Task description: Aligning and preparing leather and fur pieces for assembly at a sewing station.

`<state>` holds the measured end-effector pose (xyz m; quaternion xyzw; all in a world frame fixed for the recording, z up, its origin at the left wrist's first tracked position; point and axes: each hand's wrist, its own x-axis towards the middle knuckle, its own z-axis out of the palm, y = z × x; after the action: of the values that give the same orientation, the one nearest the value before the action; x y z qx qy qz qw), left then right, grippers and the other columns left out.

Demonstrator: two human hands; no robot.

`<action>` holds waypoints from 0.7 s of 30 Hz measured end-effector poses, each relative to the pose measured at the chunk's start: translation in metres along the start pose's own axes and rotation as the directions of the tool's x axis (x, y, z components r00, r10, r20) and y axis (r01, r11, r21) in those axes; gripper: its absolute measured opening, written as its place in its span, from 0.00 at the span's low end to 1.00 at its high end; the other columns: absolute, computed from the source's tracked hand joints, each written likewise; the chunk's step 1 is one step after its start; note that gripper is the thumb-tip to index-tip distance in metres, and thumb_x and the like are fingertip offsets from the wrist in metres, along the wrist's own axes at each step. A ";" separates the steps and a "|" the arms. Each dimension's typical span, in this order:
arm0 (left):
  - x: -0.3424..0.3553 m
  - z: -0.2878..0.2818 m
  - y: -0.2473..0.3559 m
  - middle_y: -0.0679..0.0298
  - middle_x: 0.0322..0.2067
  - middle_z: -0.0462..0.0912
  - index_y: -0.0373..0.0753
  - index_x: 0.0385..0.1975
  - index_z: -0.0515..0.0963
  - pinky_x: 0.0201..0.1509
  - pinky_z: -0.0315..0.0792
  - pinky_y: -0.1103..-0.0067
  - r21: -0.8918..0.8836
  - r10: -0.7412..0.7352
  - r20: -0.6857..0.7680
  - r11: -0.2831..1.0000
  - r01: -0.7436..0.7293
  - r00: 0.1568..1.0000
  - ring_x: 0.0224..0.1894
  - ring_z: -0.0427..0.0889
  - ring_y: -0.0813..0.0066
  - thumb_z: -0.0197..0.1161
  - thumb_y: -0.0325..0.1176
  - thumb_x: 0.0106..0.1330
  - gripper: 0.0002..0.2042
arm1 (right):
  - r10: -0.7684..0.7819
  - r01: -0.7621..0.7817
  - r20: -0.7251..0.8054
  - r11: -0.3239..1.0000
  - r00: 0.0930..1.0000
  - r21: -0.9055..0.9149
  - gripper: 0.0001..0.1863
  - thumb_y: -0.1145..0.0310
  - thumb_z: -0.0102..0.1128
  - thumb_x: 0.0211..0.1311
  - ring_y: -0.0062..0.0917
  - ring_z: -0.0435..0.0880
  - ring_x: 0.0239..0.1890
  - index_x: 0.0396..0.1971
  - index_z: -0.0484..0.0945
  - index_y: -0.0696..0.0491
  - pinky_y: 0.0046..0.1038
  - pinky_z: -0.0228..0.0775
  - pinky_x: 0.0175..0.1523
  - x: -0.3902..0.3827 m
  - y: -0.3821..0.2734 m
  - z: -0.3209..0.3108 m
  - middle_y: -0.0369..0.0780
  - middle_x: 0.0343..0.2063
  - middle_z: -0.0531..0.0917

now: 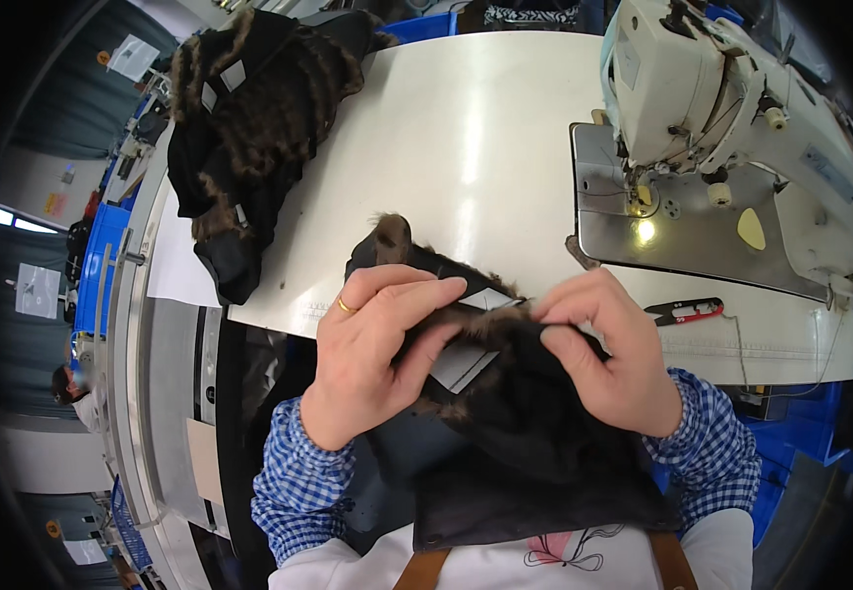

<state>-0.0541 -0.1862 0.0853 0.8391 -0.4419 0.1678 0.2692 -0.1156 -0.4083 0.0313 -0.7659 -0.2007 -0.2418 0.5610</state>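
A black fabric piece with brown fur trim (pixel 544 393) lies across my lap and over the table's near edge. My left hand (pixel 372 344), with a ring on one finger, pinches the furry edge between thumb and fingers. On the other side, my right hand (pixel 608 349) grips the same edge in a thumb-and-finger pinch. Between the hands the fur strip runs roughly level, with a white label (pixel 461 368) below it and another white patch (pixel 486 300) above. A brown fur tuft (pixel 392 239) sticks up beyond my left hand. Part of the fabric is hidden under my fingers.
A white sewing machine (pixel 677 88) stands on its metal plate (pixel 721 241) at the right. Red-and-black thread snips (pixel 687 312) lie near my right hand on the white table (pixel 416 147). A heap of black fur-trimmed pieces (pixel 269 118) sits at the far left.
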 end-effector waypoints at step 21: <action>0.031 0.031 -0.021 0.72 0.29 0.75 0.32 0.47 0.77 0.34 0.67 0.88 -0.660 -0.298 0.443 0.529 0.533 0.845 0.30 0.71 0.87 0.57 0.28 0.71 0.09 | 0.522 -0.551 0.178 0.794 0.834 0.256 0.15 0.63 0.49 0.75 0.11 0.66 0.27 0.36 0.75 0.61 0.17 0.62 0.33 0.012 0.026 -0.007 0.30 0.23 0.71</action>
<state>-0.0182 -0.2153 0.0698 0.7406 -0.2877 -0.2229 0.5648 -0.0923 -0.4224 0.0201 -0.7091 -0.0364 -0.0019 0.7042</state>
